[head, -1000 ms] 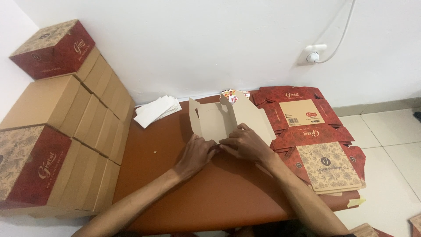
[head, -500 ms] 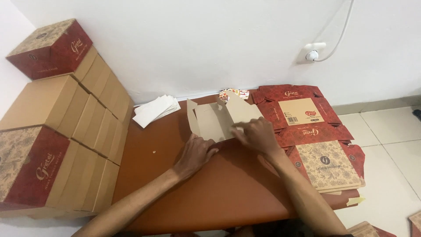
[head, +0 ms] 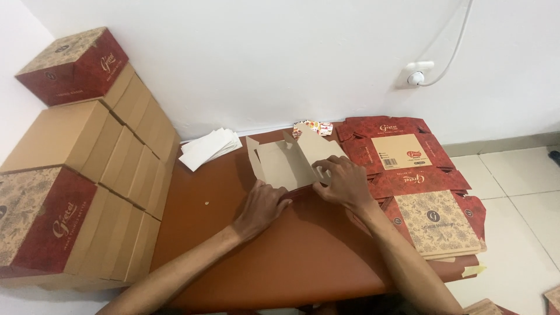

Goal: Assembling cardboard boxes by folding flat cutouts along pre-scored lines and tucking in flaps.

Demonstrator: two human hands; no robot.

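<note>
A half-folded cardboard box (head: 286, 163), plain brown inside, stands open on the brown table (head: 280, 262), its flaps raised. My left hand (head: 262, 207) presses flat on the box's near bottom edge. My right hand (head: 341, 181) grips the box's right side panel, fingers curled over the flap. To the right lies a stack of flat, unfolded red-and-tan box blanks (head: 414, 186).
Folded boxes (head: 76, 175) are stacked in rows along the left wall, one more on top (head: 73, 64). White paper sheets (head: 207, 146) lie at the table's back. A small colourful packet (head: 312, 127) sits by the wall. A wall socket (head: 417, 76) with cable is above.
My right hand has shifted right along the box and folded its right side panel inward. My left hand stayed pressed on the near edge.
</note>
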